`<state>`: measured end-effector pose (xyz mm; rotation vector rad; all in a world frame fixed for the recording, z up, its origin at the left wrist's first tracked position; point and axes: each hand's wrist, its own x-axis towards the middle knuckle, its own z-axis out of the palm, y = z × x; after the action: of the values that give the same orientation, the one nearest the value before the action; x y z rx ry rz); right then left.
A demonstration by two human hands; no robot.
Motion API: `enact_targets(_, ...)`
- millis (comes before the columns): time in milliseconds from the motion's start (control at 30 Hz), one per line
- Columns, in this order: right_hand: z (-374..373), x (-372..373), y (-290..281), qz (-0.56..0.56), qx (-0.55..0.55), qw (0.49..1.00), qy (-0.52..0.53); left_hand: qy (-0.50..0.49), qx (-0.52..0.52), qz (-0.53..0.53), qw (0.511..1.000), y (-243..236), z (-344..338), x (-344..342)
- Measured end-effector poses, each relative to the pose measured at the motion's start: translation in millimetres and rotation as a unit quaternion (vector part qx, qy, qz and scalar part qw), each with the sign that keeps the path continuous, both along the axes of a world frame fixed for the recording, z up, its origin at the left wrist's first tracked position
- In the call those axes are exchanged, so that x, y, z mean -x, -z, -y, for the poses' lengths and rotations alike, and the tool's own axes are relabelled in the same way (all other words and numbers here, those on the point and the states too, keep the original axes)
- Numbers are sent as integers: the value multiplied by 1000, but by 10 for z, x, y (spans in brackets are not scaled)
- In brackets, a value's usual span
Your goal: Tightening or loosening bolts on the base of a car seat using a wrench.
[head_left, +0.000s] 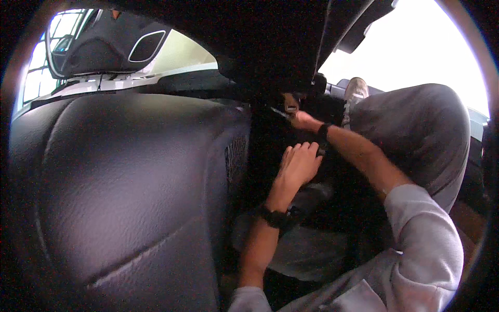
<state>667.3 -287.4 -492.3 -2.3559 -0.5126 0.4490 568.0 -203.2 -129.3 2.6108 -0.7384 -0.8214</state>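
My right hand (306,120) reaches into the dark space beside a black seat. Its fingers are closed around a thin, light metallic tool (279,112), whose exact kind I cannot make out. Just beyond the fingertips is a tan fitting (292,102) with a small pale part. Nearer to me, my left hand (302,162) shows its back, with the fingers bent over something dark. What lies under those fingers is hidden in shadow. Dark bands circle both wrists.
A black leather seat (125,182) with stitched seams fills the left side. An open car door (112,44) stands beyond it. My bent leg (416,125) and shoe (356,91) are at the right. Dark trim (270,36) hangs overhead.
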Motion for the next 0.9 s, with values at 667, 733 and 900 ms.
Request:
enact_targets(667,-517,459,99,-107,-56,993,8,-30,-23,9,999,-38,-135,-17)
enact_targets(733,-688,290,120,-51,-56,996,-56,-36,-38,12,999,-103,-250,-35)
enact_targets(900,540,146,521,155,8,969,-192,-20,26,2,999,-152,146,18)
